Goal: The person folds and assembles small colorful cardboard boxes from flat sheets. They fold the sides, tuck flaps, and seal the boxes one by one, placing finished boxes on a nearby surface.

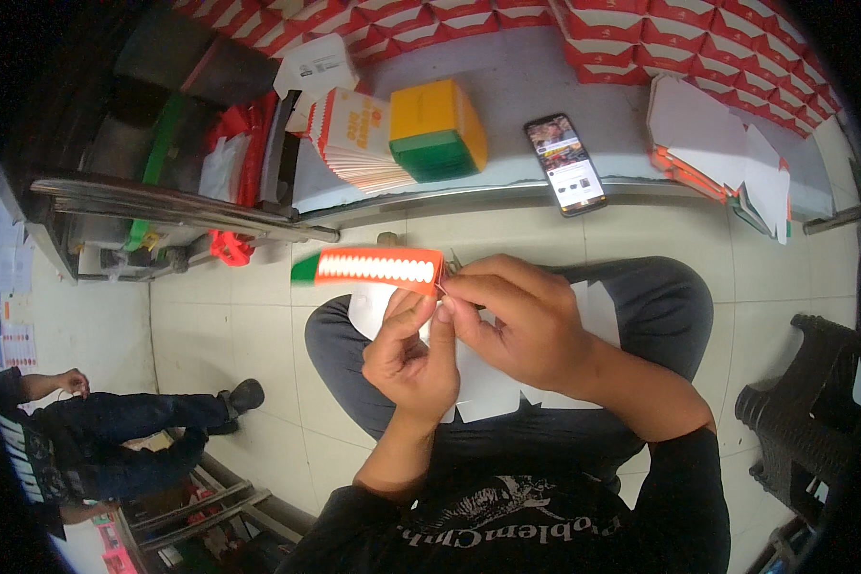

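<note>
My left hand [411,354] and my right hand [521,320] meet over my lap and both grip a flat white cardboard box blank [483,387]. Its orange flap with a white toothed stripe and a green tip [373,267] sticks out to the left above my left hand. My right fingers pinch the flap's inner end, and my left thumb presses the card just beside them. The rest of the white blank lies across my thighs, partly hidden under both hands.
A grey counter [507,77] ahead holds a fanned stack of flat blanks [354,139], a yellow and green box [438,129], a phone with a lit screen [565,164] and more flat blanks [713,143]. Stacked red and white boxes [698,38] line the back. A person sits at lower left [115,430]. A dark plastic stool [813,402] stands at right.
</note>
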The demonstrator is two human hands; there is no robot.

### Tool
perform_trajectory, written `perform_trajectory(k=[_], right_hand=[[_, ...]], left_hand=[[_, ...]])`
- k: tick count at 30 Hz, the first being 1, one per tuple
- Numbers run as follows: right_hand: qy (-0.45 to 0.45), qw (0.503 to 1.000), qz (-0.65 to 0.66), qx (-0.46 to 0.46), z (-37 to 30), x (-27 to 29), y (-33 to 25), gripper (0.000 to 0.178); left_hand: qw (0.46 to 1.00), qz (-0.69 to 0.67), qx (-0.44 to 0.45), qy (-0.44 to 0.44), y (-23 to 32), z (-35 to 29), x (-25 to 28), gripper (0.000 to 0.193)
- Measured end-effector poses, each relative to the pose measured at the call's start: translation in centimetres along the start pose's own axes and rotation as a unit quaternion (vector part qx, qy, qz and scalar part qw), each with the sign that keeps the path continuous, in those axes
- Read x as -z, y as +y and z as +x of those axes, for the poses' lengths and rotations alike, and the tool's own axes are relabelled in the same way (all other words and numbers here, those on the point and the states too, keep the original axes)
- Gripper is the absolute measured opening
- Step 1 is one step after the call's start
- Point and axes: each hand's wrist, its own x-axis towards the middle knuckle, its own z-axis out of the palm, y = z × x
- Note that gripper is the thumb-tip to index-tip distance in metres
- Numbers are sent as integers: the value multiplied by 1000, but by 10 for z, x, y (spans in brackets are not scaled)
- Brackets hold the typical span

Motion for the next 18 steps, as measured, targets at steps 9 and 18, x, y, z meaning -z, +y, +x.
perform_trajectory(k=[9, 18], right_hand=[[-38, 999, 22, -3, -1, 0, 7, 19], [-26, 972, 213, -93, 10, 8, 5, 40]], left_hand=[[972, -190, 133, 31, 16, -21, -21, 40], [990, 96, -99, -38, 5, -3, 9, 11]])
